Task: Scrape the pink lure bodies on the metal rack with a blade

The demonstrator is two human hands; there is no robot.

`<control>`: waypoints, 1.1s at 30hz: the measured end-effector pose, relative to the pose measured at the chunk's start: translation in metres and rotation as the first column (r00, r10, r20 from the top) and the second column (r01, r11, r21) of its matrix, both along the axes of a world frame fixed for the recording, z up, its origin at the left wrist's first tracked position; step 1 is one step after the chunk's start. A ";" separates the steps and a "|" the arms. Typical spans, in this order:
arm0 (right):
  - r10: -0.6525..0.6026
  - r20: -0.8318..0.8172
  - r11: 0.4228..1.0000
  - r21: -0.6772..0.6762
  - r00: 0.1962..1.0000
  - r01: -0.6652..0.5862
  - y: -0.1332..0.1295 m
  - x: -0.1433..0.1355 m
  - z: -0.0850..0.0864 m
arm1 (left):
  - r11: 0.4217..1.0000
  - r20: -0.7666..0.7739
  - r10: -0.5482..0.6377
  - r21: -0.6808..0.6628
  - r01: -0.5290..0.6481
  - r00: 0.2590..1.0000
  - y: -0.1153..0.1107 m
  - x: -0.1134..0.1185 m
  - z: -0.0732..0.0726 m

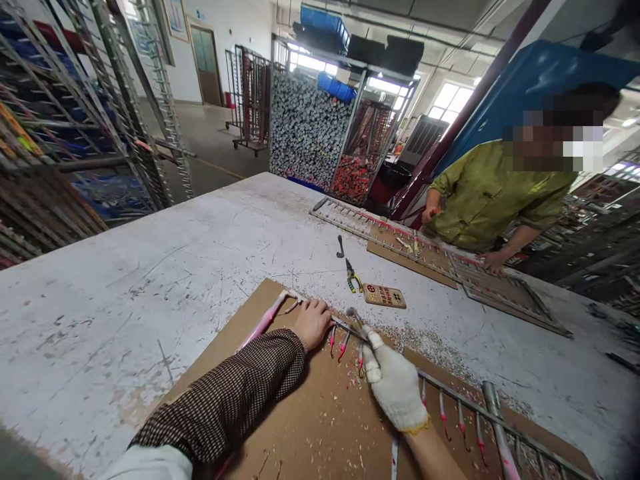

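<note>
Rack (453, 389) of pink-tipped hooks (443, 417) on cardboard (290, 427), seven to four o'clock | left hand (314, 323) at six o'clock, draped over its bar (345, 325), grip unclear | gloved right hand (393, 380), five o'clock, clasping metal tool (355, 317) | apparently working the bar; next move calls for steady bracing

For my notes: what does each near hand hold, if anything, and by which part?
The right hand holds a tool by the shaft, behind its dark end. The left hand lies on the rack, its grip unclear.

Left hand (314, 325) palm down; gloved right hand (394, 381) curled closed.
</note>
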State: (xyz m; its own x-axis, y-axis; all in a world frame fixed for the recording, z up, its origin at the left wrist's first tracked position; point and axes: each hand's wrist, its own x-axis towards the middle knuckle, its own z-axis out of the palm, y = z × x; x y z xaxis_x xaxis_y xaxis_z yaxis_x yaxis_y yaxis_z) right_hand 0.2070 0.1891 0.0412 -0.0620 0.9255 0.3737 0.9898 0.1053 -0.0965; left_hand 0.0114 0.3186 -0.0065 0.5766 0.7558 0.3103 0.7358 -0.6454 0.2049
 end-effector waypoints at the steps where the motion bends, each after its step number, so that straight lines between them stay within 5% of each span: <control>1: -0.034 -0.031 0.996 0.076 0.999 0.037 0.000 0.000 0.000 | 1.000 0.001 0.000 0.000 0.000 1.000 0.000 0.000 0.000; 3: -0.074 0.000 0.994 0.085 0.997 0.074 0.001 0.000 0.000 | 1.000 0.001 0.001 -0.005 -0.001 1.000 0.000 0.000 0.000; 7: 0.021 0.142 0.981 -0.192 0.990 0.007 0.002 -0.001 0.002 | 1.000 -0.012 -0.006 -0.025 0.005 1.000 0.001 -0.001 0.002; 12: -0.061 0.039 0.991 0.122 0.997 0.056 -0.001 0.003 0.007 | 1.000 -0.004 -0.016 -0.008 0.016 1.000 0.001 -0.001 0.000; 17: 0.041 0.175 0.992 -0.123 0.984 -0.019 0.000 0.007 0.001 | 0.999 0.010 -0.020 -0.030 0.020 1.000 0.001 -0.002 0.000; 22: -0.067 0.011 0.988 0.143 0.998 0.064 -0.001 0.004 0.008 | 1.000 0.003 -0.016 -0.025 0.016 1.000 0.001 -0.001 0.002; 27: 0.053 0.166 0.983 -0.180 0.985 -0.022 0.000 -0.004 0.013 | 1.000 0.007 -0.011 -0.023 0.012 1.000 0.001 -0.002 0.002; 31: -0.086 0.022 0.995 0.049 0.996 0.085 -0.001 -0.005 0.017 | 0.999 0.000 -0.024 -0.022 0.024 1.000 0.000 -0.002 0.003; 33: -0.117 0.035 0.992 0.051 0.992 0.115 0.001 -0.004 0.015 | 1.000 0.002 -0.020 -0.019 0.020 1.000 0.000 -0.002 0.004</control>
State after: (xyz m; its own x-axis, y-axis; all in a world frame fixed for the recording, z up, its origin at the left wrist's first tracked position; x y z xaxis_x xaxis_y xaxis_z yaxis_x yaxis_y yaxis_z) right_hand 0.2031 0.1897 0.0566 0.0301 0.9080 0.4180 0.9984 -0.0072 -0.0562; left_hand 0.0091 0.3187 -0.0028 0.5911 0.7501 0.2967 0.7225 -0.6559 0.2187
